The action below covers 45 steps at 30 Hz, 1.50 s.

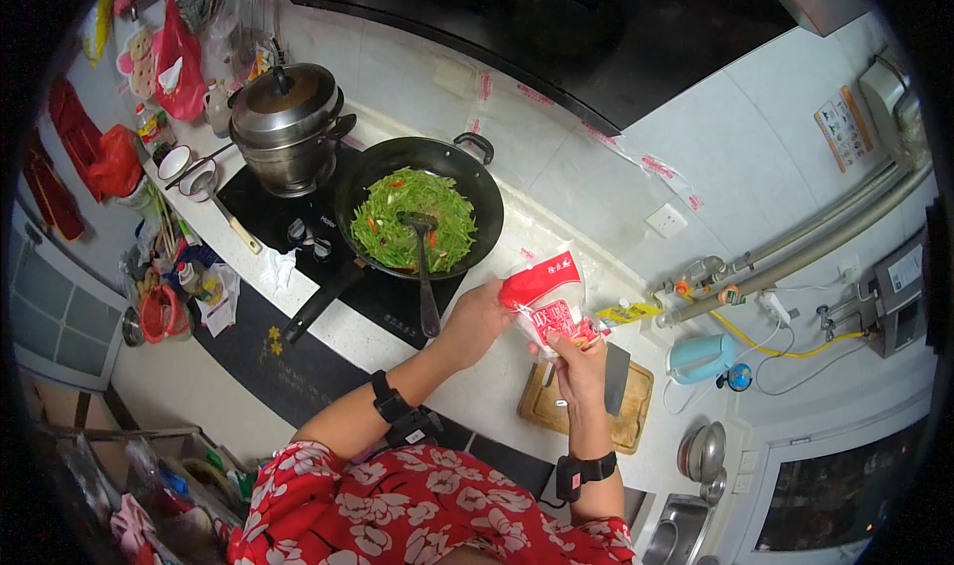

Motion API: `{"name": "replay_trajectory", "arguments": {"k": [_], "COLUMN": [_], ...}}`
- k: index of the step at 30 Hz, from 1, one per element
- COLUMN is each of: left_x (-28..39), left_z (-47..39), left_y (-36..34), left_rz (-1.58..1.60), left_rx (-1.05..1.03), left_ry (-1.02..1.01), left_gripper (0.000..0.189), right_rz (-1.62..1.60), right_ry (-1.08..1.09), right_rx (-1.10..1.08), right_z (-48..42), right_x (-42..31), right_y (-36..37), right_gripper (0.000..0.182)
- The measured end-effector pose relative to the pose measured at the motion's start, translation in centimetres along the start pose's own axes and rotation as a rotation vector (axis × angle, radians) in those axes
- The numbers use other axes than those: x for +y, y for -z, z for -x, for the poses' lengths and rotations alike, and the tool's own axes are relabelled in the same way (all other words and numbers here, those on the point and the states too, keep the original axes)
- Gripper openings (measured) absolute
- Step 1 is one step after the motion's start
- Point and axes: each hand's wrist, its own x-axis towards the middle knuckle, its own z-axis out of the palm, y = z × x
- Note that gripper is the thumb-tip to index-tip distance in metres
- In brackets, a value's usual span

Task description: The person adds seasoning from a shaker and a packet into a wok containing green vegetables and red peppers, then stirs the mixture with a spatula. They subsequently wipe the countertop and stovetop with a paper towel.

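Observation:
My left hand (481,320) grips the upper left side of a red-and-white plastic seasoning packet (551,285) that bears writing. Around the packet's lower right part are the fingers of my right hand (580,360), the thumb on its front. The packet is held just right of a black wok (488,218) on the cooktop. Shredded green vegetables (384,203) with red pepper pieces fill the wok's middle. A dark spatula (426,289) lies in them, its handle leaning over the near rim. Under my right hand is a wooden cutting board (633,423) with a cleaver (617,379) on it.
A lidded steel steamer pot (283,129) stands left of the wok on the black cooktop (253,200). The wok's long handle (324,308) juts over the counter's front edge. A blue kettle (700,358), steel bowls (702,452) and a sink (674,535) are at right. The range hood (522,36) hangs above.

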Motion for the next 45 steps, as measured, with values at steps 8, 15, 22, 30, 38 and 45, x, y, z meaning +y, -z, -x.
{"name": "replay_trajectory", "arguments": {"k": [8,15,22,30,38,45], "left_x": [0.2,-0.9,-1.5,-2.7,-1.1,-2.5], "left_z": [-1.0,-0.2,-0.6,-1.1,-0.9,-0.9], "left_y": [-1.5,-0.8,-0.2,1.7,0.5,2.9], "left_rz": [0.432,0.177,0.151,0.111,0.332,0.278], "left_rx": [0.273,-0.054,0.087,0.144,0.123,0.046], "left_ry": [0.140,-0.009,-0.061,-0.096,0.004,-0.030], "left_gripper": [0.071,0.046,0.027,0.030,0.047,0.035], "right_rz": [0.382,0.382,0.422,0.236,0.248,0.147], "right_ry": [0.082,0.088,0.178,0.094,0.133,0.116], "right_rx": [-0.035,-0.016,0.095,0.109,0.147,0.106], "right_z": [0.3,-0.3,-0.6,-0.5,-2.1,-3.3], "right_x": [-2.2,-2.7,-0.9,0.4,1.5,1.0], "right_y": [0.4,0.6,0.6,-1.5,0.7,-1.5], "right_gripper": [0.027,0.029,0.059,0.053,0.036,0.033]}}
